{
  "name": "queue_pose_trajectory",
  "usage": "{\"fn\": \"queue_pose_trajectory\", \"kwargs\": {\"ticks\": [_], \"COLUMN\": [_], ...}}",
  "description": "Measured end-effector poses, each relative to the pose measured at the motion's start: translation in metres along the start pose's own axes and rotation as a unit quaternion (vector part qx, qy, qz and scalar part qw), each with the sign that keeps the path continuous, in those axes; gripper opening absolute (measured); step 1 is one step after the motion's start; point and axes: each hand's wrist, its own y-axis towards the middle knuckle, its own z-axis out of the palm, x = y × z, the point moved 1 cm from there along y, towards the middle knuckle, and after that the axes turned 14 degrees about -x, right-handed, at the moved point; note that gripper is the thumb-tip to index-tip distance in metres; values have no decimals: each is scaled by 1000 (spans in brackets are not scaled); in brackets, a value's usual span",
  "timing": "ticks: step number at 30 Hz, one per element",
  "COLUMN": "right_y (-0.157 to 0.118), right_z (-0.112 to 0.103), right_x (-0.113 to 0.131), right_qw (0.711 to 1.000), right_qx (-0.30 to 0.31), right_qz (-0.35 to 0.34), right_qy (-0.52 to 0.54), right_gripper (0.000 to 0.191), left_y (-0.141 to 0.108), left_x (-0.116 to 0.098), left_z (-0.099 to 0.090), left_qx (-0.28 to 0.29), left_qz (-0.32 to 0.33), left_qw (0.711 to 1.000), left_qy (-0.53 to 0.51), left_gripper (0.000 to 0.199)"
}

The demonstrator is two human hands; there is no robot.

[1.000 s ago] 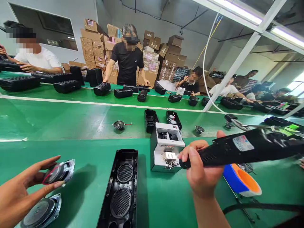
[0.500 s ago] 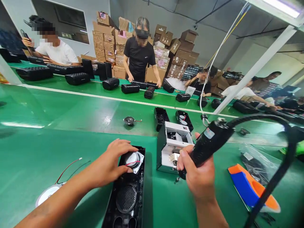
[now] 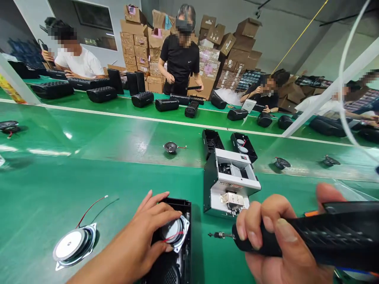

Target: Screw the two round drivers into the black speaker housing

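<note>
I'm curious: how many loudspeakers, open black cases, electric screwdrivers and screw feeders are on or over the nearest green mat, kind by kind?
Loudspeakers: 2 (one lying loose, one in the left hand)
Open black case: 1
Electric screwdriver: 1
Screw feeder: 1
Total: 5

You are in a factory assembly workshop: long green benches (image 3: 118,177) carry rows of black speaker cases (image 3: 102,94) and loose round speakers (image 3: 171,147), several people (image 3: 180,59) work along the far side, and brown cardboard boxes (image 3: 142,51) stand stacked against the grey wall (image 3: 284,27) behind them.
</note>
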Motion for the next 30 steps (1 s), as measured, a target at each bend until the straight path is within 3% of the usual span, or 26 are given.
{"fn": "queue_pose_trajectory", "kwargs": {"ticks": [3,6,9,16,30], "right_y": [-5,-7,-10,-14,-21], "right_z": [13,29,42,45,36], "right_x": [-6,-19,-33,-56,-78], "right_qw": [999,999,998,997,991], "right_qx": [24,39,47,77,115], "right_qz": [-9,-14,-16,-11,66], "right_qy": [21,33,30,2,-1], "right_gripper": [58,59,56,58,52], "left_y": [-15,-20,-19,-21,-23], "left_x": [-9,-16,-19,-15,-10], "left_z": [3,3,7,25,28], "left_qx": [-84,-125,-147,-97,-102], "left_qz": [71,117,121,91,109], "left_qw": [988,971,963,961,956], "left_qy": [107,168,192,244,252], "left_gripper": [70,69,66,51,49]}}
